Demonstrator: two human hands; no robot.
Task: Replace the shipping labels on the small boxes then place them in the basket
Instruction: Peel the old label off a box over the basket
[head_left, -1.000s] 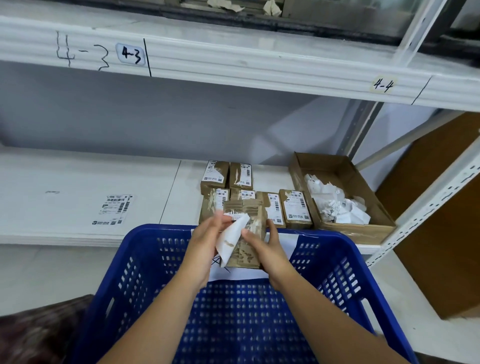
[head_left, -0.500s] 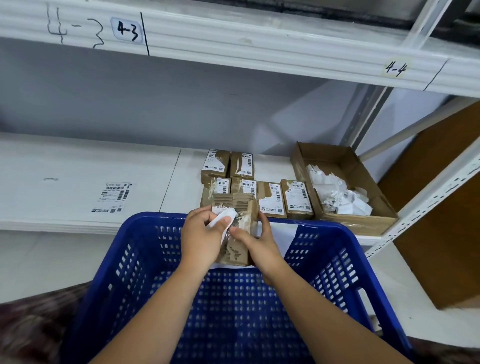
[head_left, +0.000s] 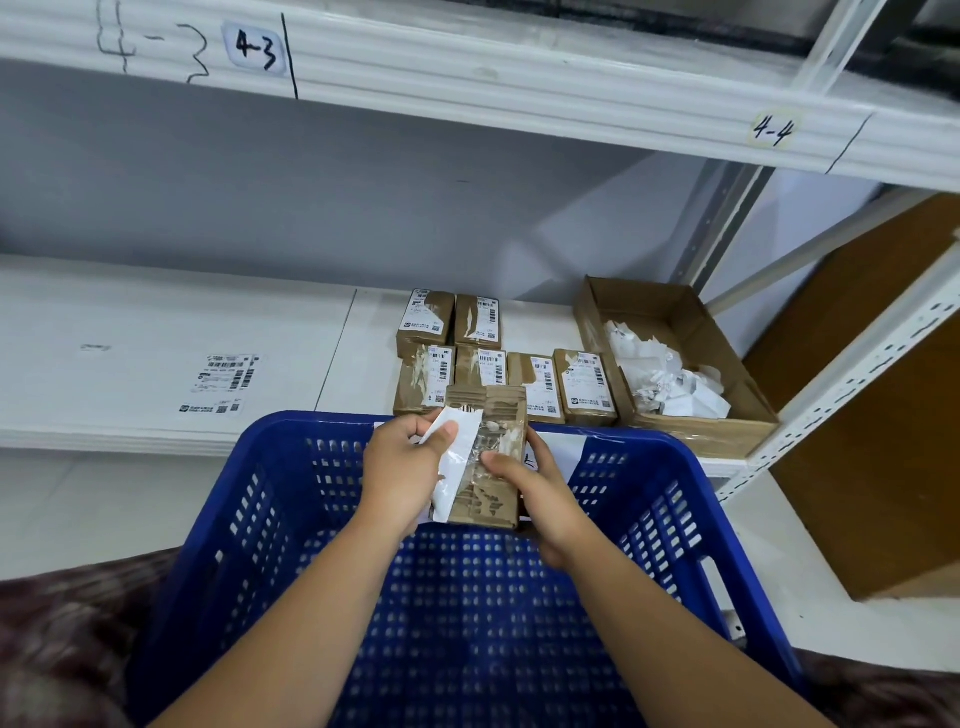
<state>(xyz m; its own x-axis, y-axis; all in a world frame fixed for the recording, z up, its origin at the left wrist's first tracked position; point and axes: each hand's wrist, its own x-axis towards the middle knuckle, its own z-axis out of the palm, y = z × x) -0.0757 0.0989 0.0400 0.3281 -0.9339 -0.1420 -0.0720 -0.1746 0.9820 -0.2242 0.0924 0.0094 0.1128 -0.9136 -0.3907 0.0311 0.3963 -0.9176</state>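
Above the blue basket (head_left: 260, 499) I hold a small brown box (head_left: 493, 499). My right hand (head_left: 540, 493) grips its right side, thumb on the top face. My left hand (head_left: 405, 467) pinches a white label (head_left: 454, 467) that is peeled back from the box's left half; torn label residue shows on the cardboard. Several small labelled boxes (head_left: 584, 384) lie in two rows on the white shelf (head_left: 156, 322) just behind the basket. A loose shipping label (head_left: 221, 384) lies flat on the shelf to the left.
An open cardboard tray (head_left: 727, 436) with crumpled white label scraps (head_left: 670, 379) stands right of the boxes. A white rack upright (head_left: 852, 374) slants past it, with a brown board (head_left: 883, 441) behind. An upper shelf marked 4-3 and 4-4 hangs overhead.
The camera view shifted slightly. My left hand has pulled the white label further off the box, toward the left and down. The box stays in my right hand over the basket.
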